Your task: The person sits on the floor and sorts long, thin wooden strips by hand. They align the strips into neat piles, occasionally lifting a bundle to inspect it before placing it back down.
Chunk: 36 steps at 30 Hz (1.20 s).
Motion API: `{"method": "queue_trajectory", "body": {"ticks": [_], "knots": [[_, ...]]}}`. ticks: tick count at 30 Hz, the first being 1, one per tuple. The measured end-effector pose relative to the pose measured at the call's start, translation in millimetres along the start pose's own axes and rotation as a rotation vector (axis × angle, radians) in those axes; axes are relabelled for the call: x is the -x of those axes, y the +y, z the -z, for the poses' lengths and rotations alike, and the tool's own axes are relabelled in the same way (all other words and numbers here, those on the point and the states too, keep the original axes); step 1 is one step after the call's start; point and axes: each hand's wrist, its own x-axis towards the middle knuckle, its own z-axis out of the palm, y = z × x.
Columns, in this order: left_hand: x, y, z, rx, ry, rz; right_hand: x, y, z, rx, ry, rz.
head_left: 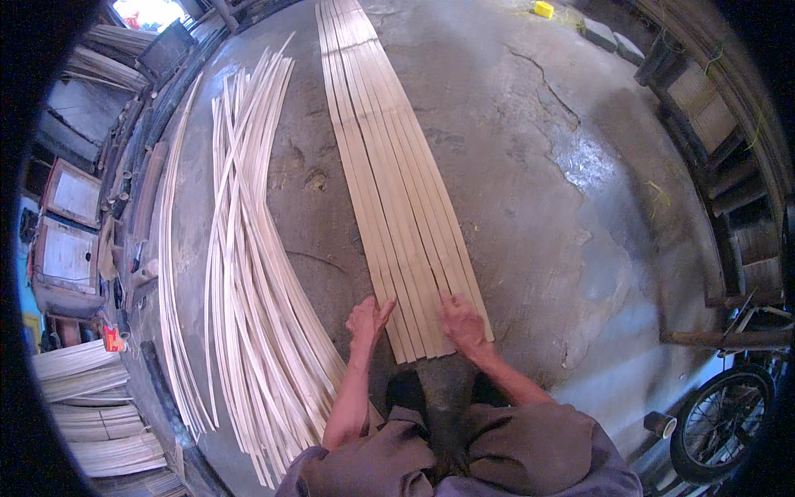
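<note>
- Head view: the row of flat strips [406, 182] lies on the floor [530, 207], to the right of the loose pile [252, 240] of thinner strips, its near end close to the person's knees.
- The left hand [366, 319] is between the pile and the row, fingers curled, thumb at the row's left edge; whether it pinches a strip I cannot tell.
- The right hand [462, 323], farther from the pile, rests over the row's right part near that end; whether it grasps or only presses, I cannot tell.
- Each strip looks thin and long, so probably light, springy lengthwise and firmer across its width.
- The faces seem smooth and may slide; the edges could splinter or split.
- Best hold: both long edges near the end, fingers flat, without twisting.
</note>
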Motion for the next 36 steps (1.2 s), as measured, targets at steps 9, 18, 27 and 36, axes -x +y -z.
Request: {"method": "queue_trajectory", "body": {"ticks": [9,18,27,36], "knots": [[9,-2,-5,0.036,0.070,0.029,3,46,6,0.019,0.046,-0.407],[16,-3,-4,0.060,0.104,0.020,-12,52,23,-0.619,0.222,-0.598],[15,-5,-11,0.084,0.120,-0.010,-13,37,40,-0.490,0.261,-0.572],[14,-5,-11,0.111,0.155,-0.012,-9,39,21,-0.559,0.314,-0.633]]}}
